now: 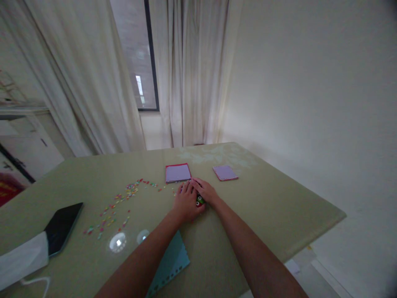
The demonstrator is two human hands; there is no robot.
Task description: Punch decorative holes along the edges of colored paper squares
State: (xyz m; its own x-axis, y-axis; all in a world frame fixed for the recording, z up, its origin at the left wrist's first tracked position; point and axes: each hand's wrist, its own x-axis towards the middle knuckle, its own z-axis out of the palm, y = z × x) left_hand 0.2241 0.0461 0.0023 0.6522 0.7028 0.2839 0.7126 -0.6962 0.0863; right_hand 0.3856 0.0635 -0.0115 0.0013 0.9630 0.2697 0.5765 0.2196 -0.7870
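My left hand (186, 203) rests low over the table, its fingers forward and its thumb curled round the near side of a small dark object with green and red parts and white eye-like circles (199, 201). Most of that object is covered by my hands, so its kind does not show. My right hand (204, 191) comes in from the right, its bent fingers meeting my left fingertips at the object's far end. What those fingers pinch is hidden. Just beyond the fingertips lies a square pale-lilac pad with a red edge (178, 173).
A second lilac square (225, 172) lies to the right. Small coloured pieces (132, 189) are scattered on the left of the table (263, 207). A light-blue punched sheet (172, 265) lies under my left forearm. A dark tablet (63, 227) and white cloth-like item (25, 260) are at left.
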